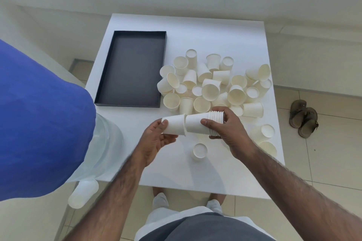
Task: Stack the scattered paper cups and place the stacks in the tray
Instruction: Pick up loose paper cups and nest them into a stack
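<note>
Above the bench, the left hand pinches one light, crushable cup at its base, the right hand wraps the stack near its rims, probably the stiffest hold.

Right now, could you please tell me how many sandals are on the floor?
2. Both lie side by side on the tiled floor to the right of the white table: the sandal nearer the table and the outer sandal close beside it. None appears hidden.
</note>
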`<state>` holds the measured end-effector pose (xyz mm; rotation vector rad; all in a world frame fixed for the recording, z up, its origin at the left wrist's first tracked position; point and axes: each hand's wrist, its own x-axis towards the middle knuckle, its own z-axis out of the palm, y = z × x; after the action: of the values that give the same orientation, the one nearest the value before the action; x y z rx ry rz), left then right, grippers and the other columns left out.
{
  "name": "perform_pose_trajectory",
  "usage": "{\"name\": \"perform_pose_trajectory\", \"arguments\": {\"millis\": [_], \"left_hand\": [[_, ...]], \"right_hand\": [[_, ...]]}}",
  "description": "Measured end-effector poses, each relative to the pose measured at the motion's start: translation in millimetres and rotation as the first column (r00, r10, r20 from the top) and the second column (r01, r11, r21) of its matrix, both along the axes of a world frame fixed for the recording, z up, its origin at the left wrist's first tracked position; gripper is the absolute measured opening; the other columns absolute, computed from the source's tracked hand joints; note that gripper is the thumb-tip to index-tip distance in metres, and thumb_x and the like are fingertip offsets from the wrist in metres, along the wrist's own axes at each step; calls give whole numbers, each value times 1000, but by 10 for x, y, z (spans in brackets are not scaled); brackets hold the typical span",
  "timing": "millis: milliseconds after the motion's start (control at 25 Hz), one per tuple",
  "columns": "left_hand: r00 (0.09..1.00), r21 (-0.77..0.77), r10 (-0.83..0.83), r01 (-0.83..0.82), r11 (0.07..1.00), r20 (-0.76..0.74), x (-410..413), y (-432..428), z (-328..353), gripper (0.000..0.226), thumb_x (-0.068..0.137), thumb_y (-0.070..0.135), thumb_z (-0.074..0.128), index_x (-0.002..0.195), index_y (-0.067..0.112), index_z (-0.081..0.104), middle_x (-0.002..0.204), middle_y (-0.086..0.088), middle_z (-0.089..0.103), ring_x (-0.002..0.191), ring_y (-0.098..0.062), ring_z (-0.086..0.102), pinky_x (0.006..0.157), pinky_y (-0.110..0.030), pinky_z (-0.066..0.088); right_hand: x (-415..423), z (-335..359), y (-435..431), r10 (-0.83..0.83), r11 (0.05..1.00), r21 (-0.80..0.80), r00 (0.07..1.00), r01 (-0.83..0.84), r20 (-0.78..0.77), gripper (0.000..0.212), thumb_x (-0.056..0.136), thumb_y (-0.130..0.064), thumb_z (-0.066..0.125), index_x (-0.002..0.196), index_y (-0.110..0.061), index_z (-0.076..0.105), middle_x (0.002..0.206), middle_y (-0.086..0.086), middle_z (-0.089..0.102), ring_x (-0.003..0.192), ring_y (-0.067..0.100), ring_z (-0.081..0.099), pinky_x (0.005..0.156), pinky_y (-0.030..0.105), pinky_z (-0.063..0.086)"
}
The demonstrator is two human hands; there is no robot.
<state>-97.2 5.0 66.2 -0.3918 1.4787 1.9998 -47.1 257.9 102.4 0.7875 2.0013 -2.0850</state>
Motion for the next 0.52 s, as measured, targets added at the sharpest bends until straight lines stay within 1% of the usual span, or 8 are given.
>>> {"name": "perform_pose_trajectory", "arguments": {"millis": [120, 200, 240, 320, 360, 440, 480, 520], "left_hand": [[996, 49, -84, 85, 995, -28, 54, 191, 78, 52, 92, 35, 71, 135, 8, 60, 121, -19, 69, 95, -32, 75, 81, -36, 61], [990, 72, -127, 131, 989, -56, 67, 317, 108, 50, 94, 36, 74, 136, 11, 62, 123, -19, 70, 99, -33, 75, 83, -37, 61], [987, 65, -141, 146, 987, -78, 64, 367, 105, 51, 93, 39, 72, 137, 14, 63, 125, -17, 71, 101, -33, 75, 85, -38, 61], [982, -13, -141, 141, 990, -124, 71, 461, 71, 53, 95, 54, 61, 134, 18, 66, 124, -11, 73, 104, -31, 75, 86, -41, 62], [982, -91, -123, 110, 990, -147, 103, 517, 35, 53, 96, 59, 54, 129, 20, 69, 119, -8, 74, 103, -29, 74, 86, -40, 62], [966, -342, -110, 25, 939, -233, 224, 608, -89, 38, 100, 54, 52, 114, 24, 71, 111, -1, 72, 104, -27, 72, 87, -38, 59], [939, -499, -188, 20, 866, -289, 299, 640, -178, 28, 101, 48, 58, 114, 25, 68, 114, 2, 68, 109, -27, 69, 89, -39, 57], [882, -651, -352, 70, 756, -313, 380, 664, -270, 30, 99, 46, 64, 122, 27, 64, 122, 4, 64, 116, -23, 65, 92, -38, 54]], "right_hand": [[0, 10, -77, 50, 998, -47, 999, -51, -8, 78, 57, -48, 93, 126, -32, 61, 120, 0, 67, 95, 15, 74, 71, 38, 64], [32, 18, -96, 65, 995, -79, 998, -67, -20, 79, 58, -45, 95, 128, -33, 60, 121, 0, 66, 93, 13, 75, 70, 36, 63], [47, 25, -85, 53, 995, -84, 998, -55, -27, 78, 58, -43, 95, 128, -33, 61, 121, 0, 66, 92, 13, 75, 70, 36, 63], [77, 47, -21, 6, 996, -86, 999, -10, -41, 76, 59, -41, 94, 126, -31, 62, 120, 2, 65, 95, 17, 74, 69, 36, 62], [93, 57, 27, -23, 996, -85, 999, 19, -44, 74, 59, -39, 94, 126, -30, 62, 120, 2, 65, 97, 20, 73, 68, 36, 62], [126, 70, 134, -93, 991, -95, 995, 89, -42, 71, 62, -36, 93, 125, -28, 62, 119, 2, 65, 99, 23, 71, 68, 36, 62], [147, 76, 190, -126, 987, -104, 991, 122, -40, 69, 62, -34, 92, 124, -28, 62, 120, 3, 65, 100, 24, 70, 68, 36, 62], [168, 80, 242, -151, 983, -109, 988, 146, -39, 68, 63, -34, 91, 124, -29, 62, 121, 3, 64, 101, 24, 70, 68, 36, 62]]}}
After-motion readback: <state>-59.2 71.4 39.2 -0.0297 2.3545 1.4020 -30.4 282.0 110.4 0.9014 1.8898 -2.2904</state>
